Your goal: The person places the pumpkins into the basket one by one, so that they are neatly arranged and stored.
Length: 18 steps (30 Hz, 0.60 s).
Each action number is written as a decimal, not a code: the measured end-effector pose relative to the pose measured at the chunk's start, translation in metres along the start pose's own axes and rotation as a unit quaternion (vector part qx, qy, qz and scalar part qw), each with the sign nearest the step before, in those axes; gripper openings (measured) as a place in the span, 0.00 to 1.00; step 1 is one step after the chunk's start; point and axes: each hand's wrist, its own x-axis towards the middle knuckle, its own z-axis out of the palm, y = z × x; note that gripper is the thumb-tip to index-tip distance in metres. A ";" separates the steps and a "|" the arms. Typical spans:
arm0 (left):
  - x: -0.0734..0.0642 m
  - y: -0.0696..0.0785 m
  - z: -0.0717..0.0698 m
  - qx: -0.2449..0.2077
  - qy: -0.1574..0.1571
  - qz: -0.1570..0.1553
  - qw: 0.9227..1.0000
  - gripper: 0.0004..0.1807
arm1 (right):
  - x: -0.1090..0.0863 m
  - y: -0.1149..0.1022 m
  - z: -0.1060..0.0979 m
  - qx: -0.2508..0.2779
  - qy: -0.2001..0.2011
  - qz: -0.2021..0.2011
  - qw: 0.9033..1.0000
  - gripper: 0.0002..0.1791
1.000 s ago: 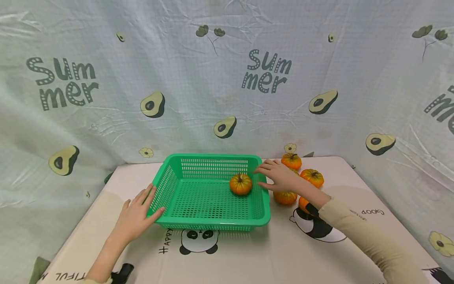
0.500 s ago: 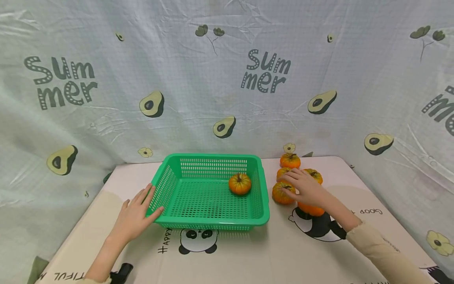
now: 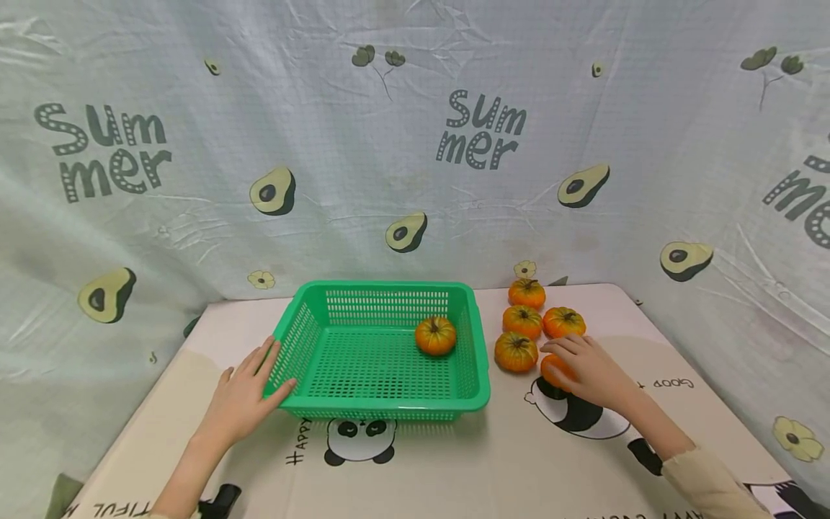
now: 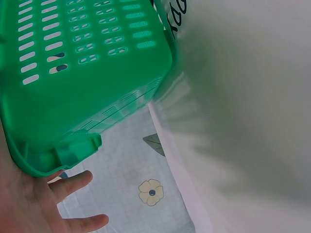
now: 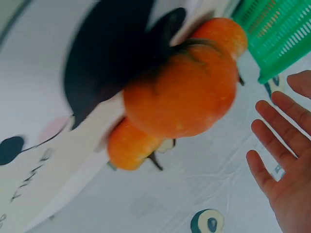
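In the head view a green plastic basket (image 3: 389, 415) stands mid-table with one small orange pumpkin (image 3: 435, 336) inside, toward its right side. My left hand (image 3: 238, 401) rests at the basket's left front corner, fingers spread along the rim; the left wrist view shows those fingers (image 4: 73, 187) extended past the edge. Over the front pumpkin (image 3: 555, 369) of the group on the right lies my right hand (image 3: 593, 371), covering part of it. The right wrist view has that pumpkin (image 5: 182, 92) large and near, with the right hand's fingers (image 5: 279, 141) loosely extended beside it.
Several more pumpkins sit right of the basket: one at the back (image 3: 527, 294), one behind the hand (image 3: 564, 322), and one close to the basket wall (image 3: 516, 352). A printed cloth (image 3: 480, 223) hangs behind the table, and panda prints (image 3: 360, 441) mark the tabletop.
My right hand has moved from the basket's right rim, over the nearer pumpkins, to the front pumpkin. My left hand stays at the basket corner. The head view has shifted slightly.
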 end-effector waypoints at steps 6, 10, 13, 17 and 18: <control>0.000 0.001 -0.002 0.003 0.008 0.006 1.000 0.40 | -0.015 0.005 0.006 -0.055 -0.020 -0.021 0.998 0.22; 0.000 0.002 -0.003 0.004 0.010 0.007 1.000 0.40 | -0.021 0.007 0.009 -0.072 -0.036 -0.029 0.996 0.26; -0.001 0.002 -0.003 0.005 0.009 0.007 1.000 0.40 | -0.024 0.008 0.012 -0.080 -0.056 -0.023 0.995 0.27; -0.001 0.001 -0.001 0.004 0.010 0.008 1.000 0.40 | -0.027 0.010 0.016 -0.088 -0.088 -0.005 0.992 0.29; -0.001 0.001 0.000 0.003 0.012 0.009 1.000 0.40 | -0.028 0.010 0.017 -0.090 -0.094 -0.002 0.991 0.30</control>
